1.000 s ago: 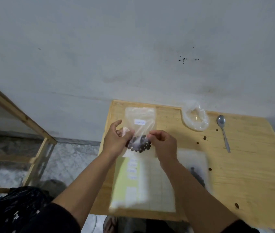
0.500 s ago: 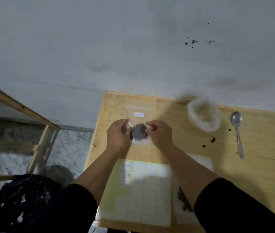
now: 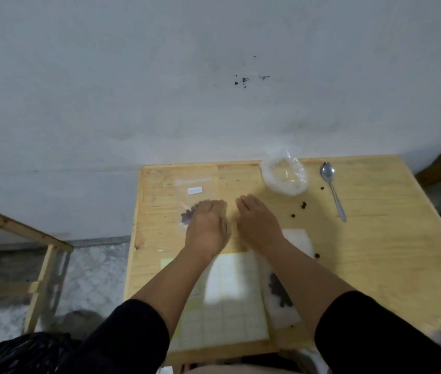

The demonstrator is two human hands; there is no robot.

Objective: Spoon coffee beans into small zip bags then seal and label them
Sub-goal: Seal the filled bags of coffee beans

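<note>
A small clear zip bag (image 3: pixel 195 194) with a white label and dark coffee beans lies flat on the wooden table (image 3: pixel 376 260) near its far left corner. My left hand (image 3: pixel 207 225) rests over the bag's lower right part, fingers loosely extended, covering some beans. My right hand (image 3: pixel 257 220) hovers just right of it, fingers straight, holding nothing. A label sheet (image 3: pixel 230 300) lies near the front edge under my forearms. Another bag with beans (image 3: pixel 278 290) lies beside it, partly hidden by my right arm. A metal spoon (image 3: pixel 332 188) lies at the far right.
A crumpled clear plastic bag (image 3: pixel 284 175) sits at the table's far edge left of the spoon. Loose beans (image 3: pixel 303 204) are scattered between it and my right hand. A wooden frame (image 3: pixel 33 238) stands left of the table, and a grey wall rises behind.
Both hands let go of the labelled bag after pinching it; it now lies flat on the table. My right hand has moved off to the right. The camera has tilted.
</note>
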